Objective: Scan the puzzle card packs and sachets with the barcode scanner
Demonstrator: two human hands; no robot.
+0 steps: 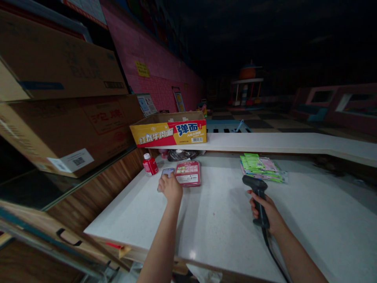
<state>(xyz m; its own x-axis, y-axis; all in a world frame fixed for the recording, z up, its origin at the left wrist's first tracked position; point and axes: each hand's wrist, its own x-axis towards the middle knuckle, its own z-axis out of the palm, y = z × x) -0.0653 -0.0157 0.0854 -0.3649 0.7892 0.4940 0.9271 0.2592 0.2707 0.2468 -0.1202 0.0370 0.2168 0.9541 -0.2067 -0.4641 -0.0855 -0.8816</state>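
My left hand [170, 188] reaches far across the white counter [218, 220], its fingers closed on a phone [166, 173] that lies beside a red flat packet [188, 173]. A black handheld barcode scanner [257, 198] is gripped upright in my right hand [266, 212], and its cable runs back along my forearm. A small red bottle with a white cap [150, 164] stands just left of the phone. A stack of green and pink packets [260, 167] lies beyond the scanner.
A yellow and red cardboard tray [169, 133] sits on the raised white ledge [279, 142]. Large cardboard boxes [64, 118] are stacked at the left above a wooden wall. A dark bag [181, 155] lies under the ledge. The room behind is dark.
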